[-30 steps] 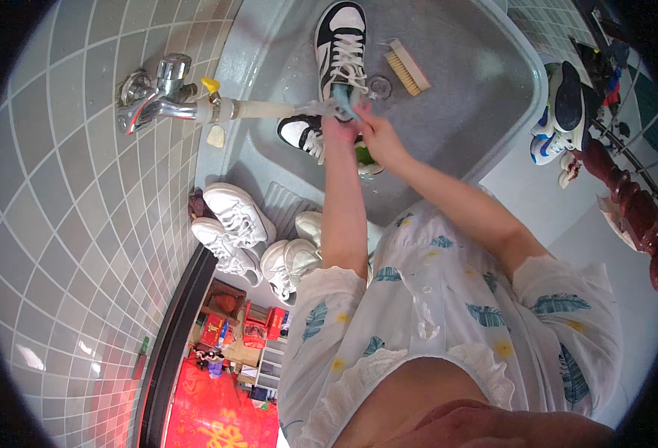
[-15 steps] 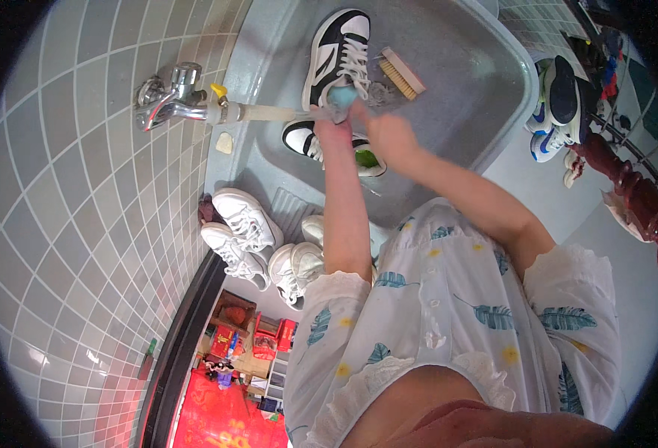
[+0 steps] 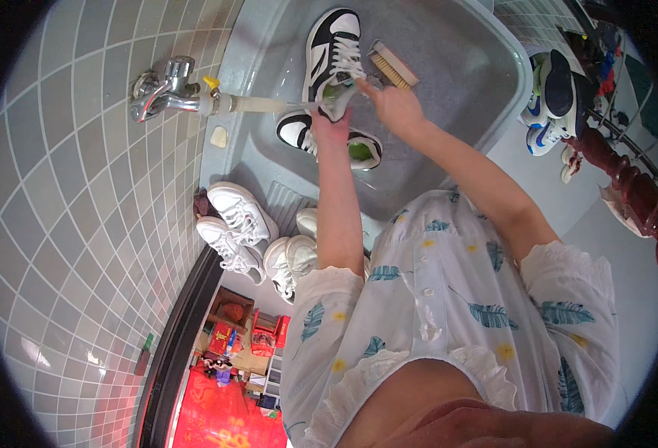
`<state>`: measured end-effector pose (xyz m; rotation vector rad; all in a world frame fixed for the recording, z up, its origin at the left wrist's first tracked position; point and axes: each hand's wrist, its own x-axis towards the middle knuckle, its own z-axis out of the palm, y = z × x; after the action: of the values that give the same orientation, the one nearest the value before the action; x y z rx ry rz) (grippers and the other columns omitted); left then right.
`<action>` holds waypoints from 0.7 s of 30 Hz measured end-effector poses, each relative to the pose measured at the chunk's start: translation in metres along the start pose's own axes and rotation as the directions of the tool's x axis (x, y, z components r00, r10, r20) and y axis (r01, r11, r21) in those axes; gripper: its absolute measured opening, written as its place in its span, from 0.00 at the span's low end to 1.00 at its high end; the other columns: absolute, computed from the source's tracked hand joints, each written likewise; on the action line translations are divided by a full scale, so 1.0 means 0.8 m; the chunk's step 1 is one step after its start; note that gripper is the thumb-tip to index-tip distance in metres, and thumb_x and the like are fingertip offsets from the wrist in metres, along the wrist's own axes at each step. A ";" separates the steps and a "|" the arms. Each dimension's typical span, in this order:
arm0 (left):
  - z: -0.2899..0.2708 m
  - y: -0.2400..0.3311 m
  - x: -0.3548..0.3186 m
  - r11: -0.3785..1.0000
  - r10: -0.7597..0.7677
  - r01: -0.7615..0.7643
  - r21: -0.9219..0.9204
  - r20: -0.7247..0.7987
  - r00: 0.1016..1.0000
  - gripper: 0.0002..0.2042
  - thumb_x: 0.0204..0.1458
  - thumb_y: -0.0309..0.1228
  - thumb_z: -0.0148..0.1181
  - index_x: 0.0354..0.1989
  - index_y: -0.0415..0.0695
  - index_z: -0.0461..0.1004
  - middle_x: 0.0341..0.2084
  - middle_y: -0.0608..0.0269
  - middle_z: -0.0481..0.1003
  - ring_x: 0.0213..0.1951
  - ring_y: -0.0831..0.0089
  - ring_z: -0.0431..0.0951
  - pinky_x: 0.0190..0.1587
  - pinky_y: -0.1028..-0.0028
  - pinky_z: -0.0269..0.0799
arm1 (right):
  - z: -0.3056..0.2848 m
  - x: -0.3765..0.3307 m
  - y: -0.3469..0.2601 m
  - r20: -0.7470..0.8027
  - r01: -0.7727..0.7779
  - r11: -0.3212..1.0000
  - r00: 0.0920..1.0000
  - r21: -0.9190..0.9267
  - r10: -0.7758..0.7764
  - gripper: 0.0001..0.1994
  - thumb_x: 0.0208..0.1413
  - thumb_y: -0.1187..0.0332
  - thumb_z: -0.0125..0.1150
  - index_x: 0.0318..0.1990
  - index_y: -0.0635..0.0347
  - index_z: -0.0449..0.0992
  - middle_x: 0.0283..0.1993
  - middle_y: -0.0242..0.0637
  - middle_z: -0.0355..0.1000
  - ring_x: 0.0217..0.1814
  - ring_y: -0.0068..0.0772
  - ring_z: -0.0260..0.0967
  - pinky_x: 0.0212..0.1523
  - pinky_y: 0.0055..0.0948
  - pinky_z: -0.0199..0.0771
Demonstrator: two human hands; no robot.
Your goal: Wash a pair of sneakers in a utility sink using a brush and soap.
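Observation:
Both my hands are over a grey sink (image 3: 463, 112). My left hand (image 3: 333, 125) grips the lower end of a small green and grey object (image 3: 334, 95); what it is I cannot tell. My right hand (image 3: 393, 106) pinches the same object from the right, fingers stretched toward it. Just beyond the object lies a black and white sneaker (image 3: 334, 46). A second black and white sneaker (image 3: 299, 131) with a green inside lies under my left wrist. A wooden scrubbing brush (image 3: 393, 65) rests next to my right hand.
A chrome tap (image 3: 166, 88) with a pale hose (image 3: 258, 104) reaches over the sink from the tiled wall. A soap bar (image 3: 219, 137) lies on the rim. Several white sneakers (image 3: 241, 216) stand on the ledge. More shoes (image 3: 554, 97) and a red turned post (image 3: 621, 179) are at right.
My hands have stayed together on the small object over the sink. My right hand has drawn slightly right, toward the brush. The view has shifted a little.

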<state>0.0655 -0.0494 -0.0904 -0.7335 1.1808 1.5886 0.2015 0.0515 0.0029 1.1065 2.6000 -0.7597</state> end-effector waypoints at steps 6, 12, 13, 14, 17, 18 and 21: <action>-0.025 0.038 -0.024 0.992 -0.111 0.108 0.062 0.049 0.993 0.23 0.62 0.45 0.36 0.59 0.43 0.60 0.56 0.53 0.64 0.57 0.54 0.64 0.59 0.52 0.59 | -0.030 -0.114 0.030 0.112 0.113 0.980 0.985 0.166 -0.133 0.27 0.50 0.72 0.51 0.61 0.48 0.63 0.21 0.40 0.72 0.22 0.46 0.72 0.24 0.41 0.73; 0.017 0.038 -0.090 0.639 0.167 -0.035 0.769 -0.094 0.981 0.19 0.59 0.34 0.47 0.55 0.36 0.62 0.53 0.49 0.64 0.50 0.52 0.69 0.53 0.56 0.67 | 0.038 -0.105 0.095 0.103 0.209 0.948 0.977 -0.240 -0.189 0.23 0.46 0.73 0.54 0.54 0.51 0.71 0.44 0.42 0.69 0.46 0.40 0.69 0.39 0.37 0.73; 0.017 0.035 -0.099 0.187 0.522 -0.192 0.963 0.068 0.850 0.18 0.56 0.31 0.49 0.52 0.35 0.65 0.50 0.48 0.66 0.47 0.50 0.70 0.50 0.57 0.68 | 0.029 -0.083 0.078 -0.013 0.239 0.954 0.969 -0.181 -0.245 0.22 0.45 0.73 0.55 0.52 0.51 0.72 0.48 0.41 0.67 0.50 0.38 0.66 0.42 0.35 0.73; 0.018 0.034 -0.104 -0.329 0.698 -0.159 0.931 0.353 0.623 0.16 0.53 0.29 0.51 0.50 0.34 0.68 0.48 0.47 0.68 0.45 0.49 0.71 0.47 0.59 0.69 | 0.024 -0.057 0.053 -0.130 0.273 0.954 0.949 -0.124 -0.288 0.20 0.44 0.72 0.55 0.50 0.51 0.73 0.51 0.40 0.64 0.54 0.37 0.63 0.44 0.33 0.72; 0.034 0.035 -0.090 -0.250 0.662 -0.475 0.844 0.507 0.553 0.15 0.52 0.30 0.51 0.45 0.35 0.72 0.43 0.43 0.71 0.42 0.46 0.72 0.44 0.59 0.69 | 0.020 0.019 -0.015 -0.401 0.405 0.913 0.843 0.038 -0.358 0.15 0.45 0.70 0.54 0.44 0.53 0.74 0.46 0.38 0.66 0.50 0.37 0.65 0.44 0.35 0.70; 0.036 0.037 -0.079 -0.251 0.665 -0.473 0.845 0.505 0.550 0.15 0.52 0.30 0.51 0.45 0.35 0.72 0.43 0.43 0.71 0.42 0.46 0.72 0.44 0.59 0.69 | 0.020 0.043 -0.036 -0.468 0.440 0.897 0.801 0.037 -0.374 0.13 0.46 0.69 0.53 0.42 0.54 0.73 0.44 0.37 0.66 0.48 0.36 0.65 0.44 0.36 0.70; 0.048 0.046 -0.039 -0.233 0.592 -0.411 0.881 0.464 0.659 0.14 0.53 0.29 0.47 0.44 0.35 0.71 0.41 0.41 0.72 0.38 0.45 0.74 0.44 0.58 0.70 | 0.041 0.104 -0.059 -0.460 0.347 0.931 0.813 -0.110 -0.358 0.11 0.45 0.68 0.54 0.39 0.55 0.72 0.43 0.36 0.66 0.47 0.37 0.65 0.42 0.36 0.69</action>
<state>0.0442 -0.0260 -0.0374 0.8326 2.4944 0.7155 0.1097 0.0568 -0.0394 0.8960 3.2874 -0.5763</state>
